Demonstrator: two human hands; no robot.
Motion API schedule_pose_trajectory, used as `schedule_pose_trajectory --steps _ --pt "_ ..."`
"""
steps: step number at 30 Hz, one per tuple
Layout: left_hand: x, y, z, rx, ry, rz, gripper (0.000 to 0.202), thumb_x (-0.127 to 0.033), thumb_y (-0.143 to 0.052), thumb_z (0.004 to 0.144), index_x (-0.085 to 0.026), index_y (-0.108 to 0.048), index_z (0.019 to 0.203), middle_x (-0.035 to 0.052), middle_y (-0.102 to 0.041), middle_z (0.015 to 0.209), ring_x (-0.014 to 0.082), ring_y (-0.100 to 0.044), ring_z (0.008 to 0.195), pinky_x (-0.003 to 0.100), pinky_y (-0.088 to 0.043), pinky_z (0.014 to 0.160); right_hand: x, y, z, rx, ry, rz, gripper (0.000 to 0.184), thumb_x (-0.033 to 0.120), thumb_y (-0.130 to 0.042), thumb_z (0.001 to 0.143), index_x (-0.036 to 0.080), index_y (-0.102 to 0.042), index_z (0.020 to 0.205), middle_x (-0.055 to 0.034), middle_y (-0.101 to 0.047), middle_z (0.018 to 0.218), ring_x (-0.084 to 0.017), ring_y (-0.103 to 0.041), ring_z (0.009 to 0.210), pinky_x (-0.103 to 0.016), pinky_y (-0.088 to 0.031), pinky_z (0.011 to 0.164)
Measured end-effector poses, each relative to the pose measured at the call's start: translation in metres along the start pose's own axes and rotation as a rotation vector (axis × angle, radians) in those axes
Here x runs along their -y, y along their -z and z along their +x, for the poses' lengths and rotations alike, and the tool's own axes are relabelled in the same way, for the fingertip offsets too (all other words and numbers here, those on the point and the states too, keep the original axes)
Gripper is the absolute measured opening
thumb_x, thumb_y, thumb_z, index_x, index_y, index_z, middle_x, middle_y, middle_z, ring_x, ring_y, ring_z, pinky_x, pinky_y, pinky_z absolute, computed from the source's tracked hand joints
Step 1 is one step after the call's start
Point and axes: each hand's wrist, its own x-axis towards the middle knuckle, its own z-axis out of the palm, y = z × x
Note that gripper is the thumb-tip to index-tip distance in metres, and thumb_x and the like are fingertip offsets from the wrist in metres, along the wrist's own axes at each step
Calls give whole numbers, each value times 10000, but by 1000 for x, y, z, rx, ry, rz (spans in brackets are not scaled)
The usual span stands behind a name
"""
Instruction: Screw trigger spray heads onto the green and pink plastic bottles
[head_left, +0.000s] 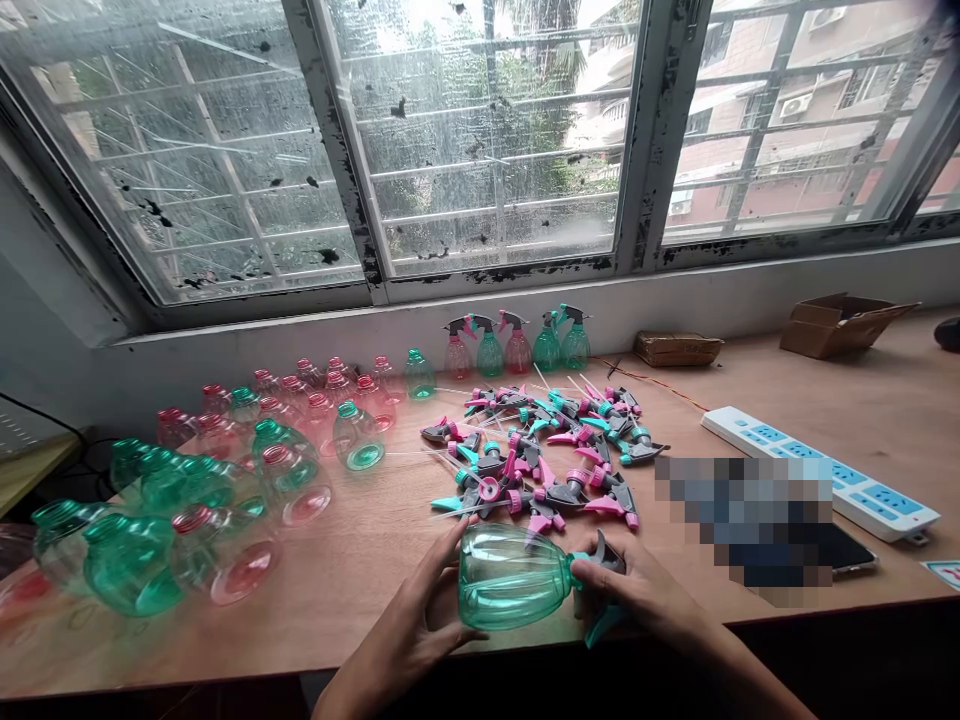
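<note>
A clear green spray bottle [514,578] lies on its side in the air near the table's front edge, its neck pointing right. My left hand [424,600] cups its base, thumb below and fingers above. At the neck, my right hand [637,590] is closed around a grey and teal trigger sprayer head [600,565], which sits at the bottle's mouth. Whether the thread is fully engaged cannot be seen. Just beyond the bottle spreads a heap of loose trigger sprayer heads [540,455] in pink, teal and grey, some with thin white tubes.
Several open green and pink bottles [289,480] crowd the table's left side. Along the wall stand several bottles with sprayers fitted [517,345]. To the right are a white power strip [817,470], a pixelated dark phone-like object [840,550] and cardboard boxes [832,330].
</note>
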Motion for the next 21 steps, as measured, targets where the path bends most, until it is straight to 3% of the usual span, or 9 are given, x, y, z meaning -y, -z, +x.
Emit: schedule_pose_trajectory --steps 7,11,14,17,21 --pt "-10 0 -1 73 74 -238 1058 -102 -790 789 -432 -165 1576 23 -239 1686 371 -292 1509 540 -350 1204 1 1 2 -36 29 -111 473 623 -700 822 181 -615 677 -9 -718 507 -177 -657 507 -273 -492 546" --pt "-15 1 -3 76 50 -238 1000 -101 -875 717 -406 -358 1516 35 -308 1657 392 -356 1475 528 -386 1187 6 0 1 -30 22 -179 525 661 -676 811 187 -616 592 -19 -701 468 -185 -658 476 -272 -476 520" --pt "-13 0 -4 66 2 -150 876 -132 -841 786 -390 -403 1500 38 -321 1651 380 -402 1452 511 -397 1187 8 -1 1 -27 26 -201 569 689 -643 816 188 -607 549 -26 -689 453 -182 -653 465 -267 -473 508" --pt "-9 -1 -4 23 -14 -68 815 -156 -757 878 -413 -341 1530 27 -305 1660 351 -411 1452 510 -372 1203 7 0 1 -24 40 -180 562 682 -642 827 180 -605 577 -21 -689 469 -168 -643 468 -255 -475 507" --pt "-10 -1 -2 59 4 -16 1066 -126 -833 791 -437 -180 1574 26 -307 1661 351 -379 1474 544 -303 1230 1 3 0 -2 34 -81 433 581 -719 838 168 -634 744 -12 -740 592 -173 -682 567 -259 -518 574"
